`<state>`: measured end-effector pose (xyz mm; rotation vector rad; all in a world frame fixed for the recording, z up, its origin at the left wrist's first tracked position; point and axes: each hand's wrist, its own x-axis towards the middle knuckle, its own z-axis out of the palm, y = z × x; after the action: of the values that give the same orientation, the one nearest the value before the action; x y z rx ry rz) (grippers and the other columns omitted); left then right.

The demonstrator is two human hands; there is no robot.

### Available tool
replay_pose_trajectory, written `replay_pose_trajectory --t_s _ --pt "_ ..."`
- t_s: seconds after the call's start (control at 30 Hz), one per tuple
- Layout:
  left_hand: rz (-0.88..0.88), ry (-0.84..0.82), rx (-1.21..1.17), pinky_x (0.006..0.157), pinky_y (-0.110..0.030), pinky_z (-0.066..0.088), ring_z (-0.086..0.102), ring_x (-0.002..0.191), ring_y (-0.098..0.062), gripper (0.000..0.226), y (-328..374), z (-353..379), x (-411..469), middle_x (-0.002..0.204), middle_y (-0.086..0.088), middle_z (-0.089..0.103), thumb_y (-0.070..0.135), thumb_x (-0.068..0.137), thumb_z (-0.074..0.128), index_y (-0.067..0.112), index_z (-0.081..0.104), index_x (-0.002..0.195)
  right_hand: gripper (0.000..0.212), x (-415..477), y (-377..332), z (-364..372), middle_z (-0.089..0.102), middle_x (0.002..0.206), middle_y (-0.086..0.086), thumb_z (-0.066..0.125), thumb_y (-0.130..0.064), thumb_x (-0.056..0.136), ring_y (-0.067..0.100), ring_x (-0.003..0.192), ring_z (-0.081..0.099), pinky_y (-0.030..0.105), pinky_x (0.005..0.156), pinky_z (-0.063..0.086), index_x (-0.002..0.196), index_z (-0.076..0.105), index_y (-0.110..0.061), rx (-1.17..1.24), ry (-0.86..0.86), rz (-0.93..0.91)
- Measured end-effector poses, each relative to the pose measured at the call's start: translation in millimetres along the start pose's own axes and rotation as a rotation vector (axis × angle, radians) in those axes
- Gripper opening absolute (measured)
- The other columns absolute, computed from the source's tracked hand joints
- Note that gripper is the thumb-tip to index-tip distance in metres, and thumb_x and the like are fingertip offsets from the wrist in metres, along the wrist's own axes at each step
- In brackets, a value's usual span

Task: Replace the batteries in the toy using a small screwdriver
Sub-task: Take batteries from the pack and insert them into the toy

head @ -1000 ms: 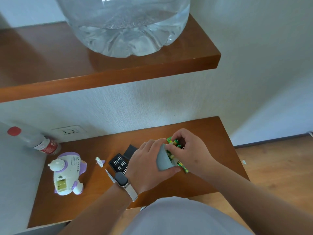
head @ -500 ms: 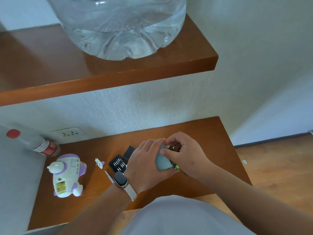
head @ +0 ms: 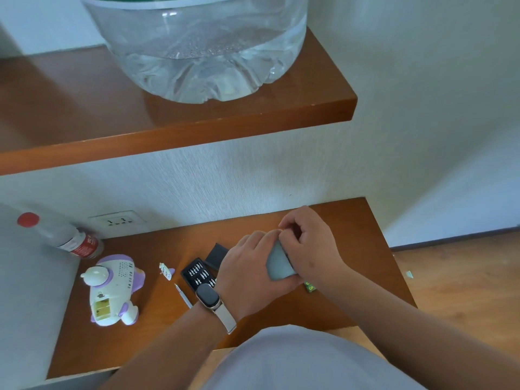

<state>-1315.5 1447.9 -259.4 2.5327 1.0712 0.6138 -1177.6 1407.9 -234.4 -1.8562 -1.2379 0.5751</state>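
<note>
Holding a grey pack (head: 277,266) between them, both hands work at the near middle of the lower shelf (head: 363,249): left hand (head: 247,274) wrapped around its left side, right hand (head: 309,249) with fingers pinched narrow at its far end; what they pinch cannot be told. Green battery wrapper (head: 309,287), just beside the right wrist. Screwdriver (head: 183,295), loose, long axis near-to-far, nearer the left hand. Bit case (head: 198,275), open. Toy (head: 112,288), well apart to the left, battery bay up, uncovered; likely next destination. Small cover (head: 166,271), between toy and case.

soft even daylight, faint shadows, wide-angle bending at edges, slightly soft focus
</note>
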Motion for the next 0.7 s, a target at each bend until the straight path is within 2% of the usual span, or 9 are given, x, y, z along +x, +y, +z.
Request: replay_pose_trajectory --t_s 0.07,0.13,0.27,0.37,0.47,0.53,0.6,0.7 --pt "0.014 0.012 0.003 0.076 -0.019 0.046 0.066 0.09 -0.009 0.072 3 0 0 0.106 0.009 0.07 0.073 0.068 0.06 0.025 0.063 0.12 0.015 -2 1 2 0.052 0.086 -0.018 0.059 -0.014 0.091 0.0 0.089 0.052 0.006 0.067 0.041 0.085 0.056 -0.028 -0.023 -0.027 -0.055" --pt "0.023 0.021 0.009 0.077 -0.018 0.045 0.066 0.089 -0.009 0.071 3 1 -1 0.105 0.009 0.071 0.072 0.067 0.06 0.024 0.064 0.119 0.019 -4 3 2 0.052 0.086 -0.019 0.058 -0.014 0.09 0.002 0.087 0.052 0.008 0.067 0.042 0.084 0.055 -0.031 -0.024 -0.051 -0.062" --pt "-0.006 0.011 -0.01 0.077 -0.023 0.052 0.067 0.091 -0.011 0.073 2 4 -3 0.106 0.008 0.071 0.073 0.068 0.059 0.023 0.065 0.121 0.026 -5 4 -1 0.053 0.089 -0.021 0.058 -0.019 0.091 0.0 0.083 0.054 0.009 0.066 0.042 0.085 0.049 -0.043 -0.017 -0.12 -0.03" --pt "-0.02 -0.006 0.008 0.078 -0.02 0.046 0.067 0.093 -0.012 0.08 1 4 -3 0.11 0.008 0.071 0.078 0.068 0.058 0.023 0.062 0.126 0.028 -7 8 -4 0.053 0.09 -0.019 0.061 -0.02 0.09 0.003 0.085 0.054 0.01 0.065 0.043 0.084 0.049 -0.044 0.01 -0.086 -0.023" --pt "-0.045 -0.028 0.025 0.08 -0.021 0.045 0.066 0.099 -0.013 0.091 -2 1 -3 0.117 0.006 0.068 0.084 0.067 0.055 0.022 0.058 0.134 0.021 -7 13 -10 0.057 0.092 -0.011 0.06 -0.02 0.09 0.009 0.082 0.057 0.015 0.066 0.048 0.093 0.053 -0.04 0.126 -0.039 0.089" --pt "-0.076 -0.058 -0.007 0.084 -0.024 0.046 0.063 0.106 -0.014 0.099 -2 -3 -2 0.124 0.006 0.065 0.087 0.065 0.05 0.022 0.053 0.141 0.017 -6 16 -15 0.059 0.091 -0.006 0.058 -0.021 0.093 0.007 0.077 0.056 0.015 0.06 0.05 0.096 0.056 -0.037 0.213 -0.041 0.183" --pt "-0.116 -0.071 -0.037 0.088 -0.026 0.046 0.059 0.112 -0.014 0.106 0 -8 -1 0.131 0.007 0.061 0.09 0.062 0.045 0.024 0.048 0.146 0.011 -6 18 -19 0.061 0.089 -0.001 0.056 -0.022 0.096 0.006 0.07 0.056 0.014 0.054 0.05 0.098 0.059 -0.033 0.308 -0.083 0.289" --pt "-0.141 -0.046 -0.044 0.089 -0.026 0.049 0.057 0.113 -0.011 0.107 0 -11 1 0.133 0.007 0.06 0.09 0.061 0.046 0.025 0.047 0.145 0.009 -8 23 -22 0.063 0.081 0.006 0.055 -0.027 0.098 0.009 0.062 0.056 0.02 0.058 0.052 0.098 0.064 -0.028 0.392 -0.206 0.367"
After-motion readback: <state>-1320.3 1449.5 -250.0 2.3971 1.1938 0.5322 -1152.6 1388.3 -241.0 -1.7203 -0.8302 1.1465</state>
